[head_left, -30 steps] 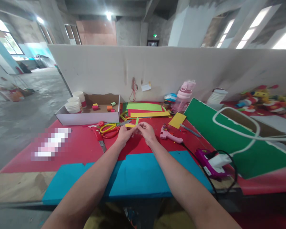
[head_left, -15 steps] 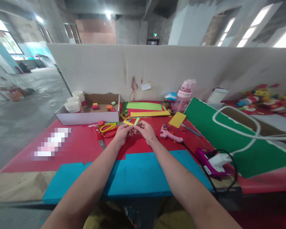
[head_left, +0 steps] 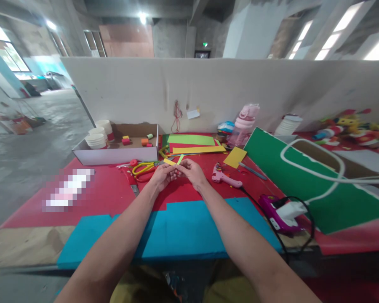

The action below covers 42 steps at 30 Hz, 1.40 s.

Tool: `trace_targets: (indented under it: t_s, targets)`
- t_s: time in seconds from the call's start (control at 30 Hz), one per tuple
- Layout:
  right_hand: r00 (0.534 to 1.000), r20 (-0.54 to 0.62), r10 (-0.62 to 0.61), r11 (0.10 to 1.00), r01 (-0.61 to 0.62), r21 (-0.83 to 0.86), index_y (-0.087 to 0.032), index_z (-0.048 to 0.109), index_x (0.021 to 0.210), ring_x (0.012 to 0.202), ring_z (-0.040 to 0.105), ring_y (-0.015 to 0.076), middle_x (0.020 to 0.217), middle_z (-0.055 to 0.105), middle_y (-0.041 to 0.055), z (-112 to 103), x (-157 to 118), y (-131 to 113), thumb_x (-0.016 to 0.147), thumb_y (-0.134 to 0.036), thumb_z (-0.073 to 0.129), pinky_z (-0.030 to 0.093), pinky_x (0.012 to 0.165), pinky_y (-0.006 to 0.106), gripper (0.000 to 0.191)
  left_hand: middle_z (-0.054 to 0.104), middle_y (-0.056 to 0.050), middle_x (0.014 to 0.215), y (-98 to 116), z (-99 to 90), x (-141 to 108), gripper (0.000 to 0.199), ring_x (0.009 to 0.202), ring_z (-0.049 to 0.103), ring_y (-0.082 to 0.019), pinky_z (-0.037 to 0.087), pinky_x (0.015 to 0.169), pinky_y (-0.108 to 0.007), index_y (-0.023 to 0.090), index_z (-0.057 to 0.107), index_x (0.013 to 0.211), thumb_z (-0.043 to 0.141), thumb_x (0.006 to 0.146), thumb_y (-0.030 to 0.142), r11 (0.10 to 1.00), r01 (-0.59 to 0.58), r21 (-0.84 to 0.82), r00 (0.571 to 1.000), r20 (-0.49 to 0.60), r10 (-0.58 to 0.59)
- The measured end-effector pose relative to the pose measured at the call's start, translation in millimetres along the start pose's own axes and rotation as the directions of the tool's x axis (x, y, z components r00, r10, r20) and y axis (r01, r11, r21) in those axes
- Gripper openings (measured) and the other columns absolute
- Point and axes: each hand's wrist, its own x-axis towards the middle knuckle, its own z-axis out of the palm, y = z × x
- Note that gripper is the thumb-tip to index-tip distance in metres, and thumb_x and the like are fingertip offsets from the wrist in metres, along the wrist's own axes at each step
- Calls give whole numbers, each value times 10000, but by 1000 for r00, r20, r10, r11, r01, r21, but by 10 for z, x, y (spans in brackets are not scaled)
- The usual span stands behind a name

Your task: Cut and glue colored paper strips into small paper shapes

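Note:
Above the red tabletop (head_left: 183,193), my two hands meet with their fingers closed. My left hand (head_left: 163,176) pinches a short yellow paper strip (head_left: 169,162), whose end sticks up past the fingertips. Between the fingers of my right hand (head_left: 192,172) is a light green paper strip (head_left: 180,159), tilted upward. The strips' lower ends are hidden by the fingers, so I cannot tell whether they are joined. Just left of my left hand lie yellow-handled scissors (head_left: 142,169) and a red-handled cutter (head_left: 132,185).
A pink glue gun (head_left: 225,177) rests right of my hands, its cord running toward a purple power strip (head_left: 279,219). A green board (head_left: 290,176) leans at right. Behind are coloured paper sheets (head_left: 191,140) and an open box (head_left: 116,156). Blue foam sheets (head_left: 183,235) line the front edge.
Both hands stay in nearly the same place, still holding the strips. The green strip's visible end has shifted very slightly left, and the fingers have moved a little.

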Motion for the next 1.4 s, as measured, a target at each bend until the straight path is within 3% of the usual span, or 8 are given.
trace_targets:
  t_s: [0.13, 0.3, 0.7, 1.17, 1.4]
  targets:
    - [1000, -20, -5, 1000, 5, -12, -189, 551, 757, 565, 579, 102, 655, 620, -40, -8, 5, 5, 566, -421, 796, 503, 598, 247, 388, 602, -29, 542, -40, -24, 30, 249, 468, 524, -81, 372, 470, -195, 93, 613, 657, 767, 629, 286, 990, -94, 103, 995, -4, 95]
    - [999, -31, 9, 999, -10, -53, -186, 546, 729, 545, 569, 103, 622, 614, -35, -48, 0, 15, 566, -420, 788, 498, 574, 246, 374, 571, -17, 497, -98, -43, 69, 274, 430, 477, -73, 342, 456, -204, 107, 593, 589, 711, 674, 339, 894, -238, 379, 965, -14, 263]
    - [997, -28, 77, 992, -79, -94, -190, 554, 761, 564, 615, 123, 604, 614, -32, -87, 40, 105, 608, -435, 769, 554, 603, 284, 359, 563, 2, 498, -80, 35, 10, 251, 410, 467, -81, 352, 431, -206, 132, 570, 608, 682, 694, 339, 846, -198, 496, 966, -49, 255]
    - [995, -78, 66, 993, -74, -97, -177, 568, 709, 519, 585, 101, 582, 614, -22, -90, 41, 110, 604, -409, 773, 554, 569, 263, 327, 557, 16, 485, -110, 90, 8, 208, 378, 459, -81, 335, 408, -205, 149, 539, 635, 680, 723, 272, 875, -171, 453, 964, -105, 243]
    - [997, -79, 11, 983, -25, -179, -186, 571, 687, 499, 587, 115, 568, 607, -23, -68, 43, 130, 623, -433, 735, 523, 528, 250, 303, 574, 0, 518, -146, 91, 32, 163, 404, 478, -95, 348, 422, -209, 160, 528, 652, 608, 779, 224, 819, -146, 555, 963, -111, 247]
